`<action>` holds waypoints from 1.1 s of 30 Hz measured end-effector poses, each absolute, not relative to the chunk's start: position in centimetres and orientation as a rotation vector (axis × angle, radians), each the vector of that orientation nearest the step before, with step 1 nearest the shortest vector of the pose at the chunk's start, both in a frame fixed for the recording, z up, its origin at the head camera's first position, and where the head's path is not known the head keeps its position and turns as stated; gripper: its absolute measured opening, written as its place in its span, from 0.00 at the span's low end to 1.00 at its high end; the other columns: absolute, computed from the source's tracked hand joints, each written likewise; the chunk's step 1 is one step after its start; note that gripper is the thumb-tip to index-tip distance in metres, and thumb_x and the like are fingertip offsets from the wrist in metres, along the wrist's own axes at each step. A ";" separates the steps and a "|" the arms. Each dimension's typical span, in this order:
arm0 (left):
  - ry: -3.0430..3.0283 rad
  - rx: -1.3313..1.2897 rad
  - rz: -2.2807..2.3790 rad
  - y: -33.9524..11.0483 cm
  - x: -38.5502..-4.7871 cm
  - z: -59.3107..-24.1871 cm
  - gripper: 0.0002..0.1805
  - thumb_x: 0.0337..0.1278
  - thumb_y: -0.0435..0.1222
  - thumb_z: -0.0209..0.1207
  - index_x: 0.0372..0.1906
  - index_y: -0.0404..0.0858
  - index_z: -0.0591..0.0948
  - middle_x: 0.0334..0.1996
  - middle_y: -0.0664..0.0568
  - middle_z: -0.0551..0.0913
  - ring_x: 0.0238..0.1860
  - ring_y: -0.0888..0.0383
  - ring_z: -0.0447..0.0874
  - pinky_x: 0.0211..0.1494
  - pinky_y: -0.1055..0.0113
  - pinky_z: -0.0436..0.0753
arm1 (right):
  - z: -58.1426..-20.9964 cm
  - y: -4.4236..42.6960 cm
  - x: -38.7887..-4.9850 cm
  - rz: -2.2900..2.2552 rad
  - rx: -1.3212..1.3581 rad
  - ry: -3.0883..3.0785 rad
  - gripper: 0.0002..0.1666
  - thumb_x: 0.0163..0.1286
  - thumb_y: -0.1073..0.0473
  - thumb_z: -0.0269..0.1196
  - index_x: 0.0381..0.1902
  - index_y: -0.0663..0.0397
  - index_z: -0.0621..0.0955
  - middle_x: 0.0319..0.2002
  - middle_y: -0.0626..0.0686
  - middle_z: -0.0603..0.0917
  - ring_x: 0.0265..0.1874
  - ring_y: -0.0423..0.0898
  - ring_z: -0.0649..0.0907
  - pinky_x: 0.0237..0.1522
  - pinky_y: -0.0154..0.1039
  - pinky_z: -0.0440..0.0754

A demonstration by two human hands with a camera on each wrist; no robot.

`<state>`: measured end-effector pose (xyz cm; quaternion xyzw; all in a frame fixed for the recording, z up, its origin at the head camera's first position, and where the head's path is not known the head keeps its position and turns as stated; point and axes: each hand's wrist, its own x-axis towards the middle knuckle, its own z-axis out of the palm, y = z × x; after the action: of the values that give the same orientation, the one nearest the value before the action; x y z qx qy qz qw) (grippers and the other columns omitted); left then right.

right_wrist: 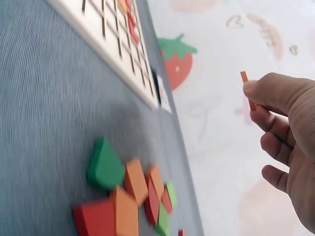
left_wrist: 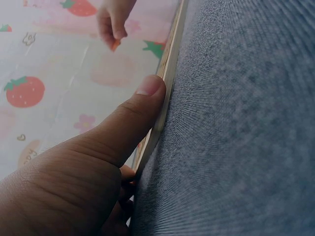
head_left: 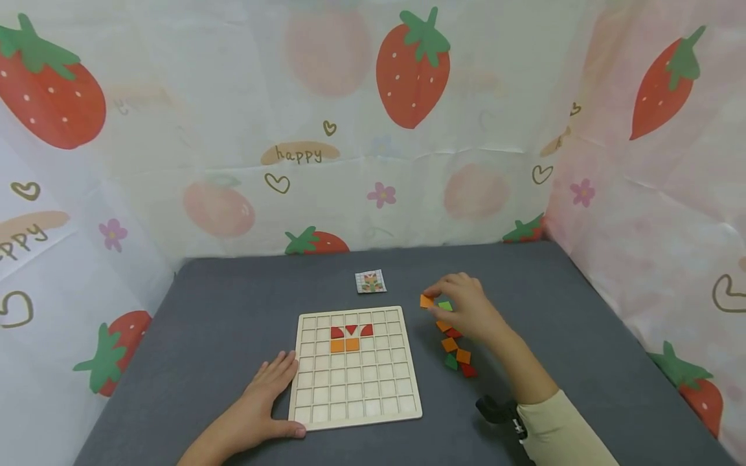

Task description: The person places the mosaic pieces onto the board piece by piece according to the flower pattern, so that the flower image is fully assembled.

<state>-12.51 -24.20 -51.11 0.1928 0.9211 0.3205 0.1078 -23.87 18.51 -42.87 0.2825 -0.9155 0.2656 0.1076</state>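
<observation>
A pale wooden grid board (head_left: 355,422) lies flat on the dark cloth. Near its top sit red pieces (head_left: 366,331) in one row, with two orange squares (head_left: 344,345) in the row below. My left hand (head_left: 256,404) rests along the board's left edge, thumb at the near corner, as the left wrist view also shows. Between thumb and fingertip my right hand (head_left: 466,309) pinches an orange square tile (right_wrist: 248,91), raised above the table. Beneath that hand is a loose pile of orange, red and green tiles (head_left: 449,345), partly hidden by it.
Behind the board lies a small picture card (head_left: 370,281) with a coloured grid pattern. A dark strap (head_left: 495,410) is on the right wrist. Strawberry-printed cloth (head_left: 350,194) encloses the back and sides of the grey table covering (head_left: 245,304).
</observation>
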 end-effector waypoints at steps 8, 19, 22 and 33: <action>2.715 0.571 0.932 -24.2 -12.5 -51.0 0.71 0.36 0.69 0.72 0.81 0.33 0.57 0.82 0.41 0.53 0.83 0.42 0.40 0.70 0.88 0.23 | -42.9 15.2 -23.5 0.767 0.915 -2.686 0.15 0.67 0.57 0.73 0.51 0.44 0.88 0.46 0.44 0.84 0.52 0.49 0.77 0.61 0.58 0.69; 2.723 0.587 0.932 -24.2 -12.3 -50.6 0.70 0.37 0.69 0.72 0.80 0.32 0.58 0.81 0.41 0.54 0.83 0.41 0.41 0.70 0.88 0.23 | -43.5 11.3 -23.4 0.748 1.046 -2.667 0.13 0.67 0.55 0.73 0.50 0.42 0.88 0.48 0.44 0.86 0.52 0.48 0.78 0.58 0.55 0.72; 2.728 0.599 0.930 -24.3 -12.3 -50.7 0.70 0.37 0.69 0.72 0.80 0.32 0.58 0.81 0.40 0.54 0.83 0.41 0.41 0.70 0.88 0.23 | -43.6 10.5 -23.2 0.737 1.055 -2.666 0.13 0.67 0.54 0.73 0.49 0.43 0.89 0.48 0.44 0.86 0.51 0.47 0.78 0.58 0.55 0.73; 2.737 0.610 0.923 -24.4 -12.4 -51.0 0.70 0.37 0.70 0.71 0.80 0.32 0.58 0.81 0.41 0.54 0.83 0.40 0.42 0.70 0.88 0.23 | -45.5 9.1 -23.2 0.705 1.063 -2.767 0.12 0.68 0.53 0.71 0.49 0.40 0.89 0.45 0.43 0.85 0.51 0.47 0.77 0.57 0.53 0.73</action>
<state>-12.38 -24.37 -50.95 0.2056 0.9230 0.3111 0.0948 -23.24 9.09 -45.54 0.3486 -0.9071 0.2312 0.0473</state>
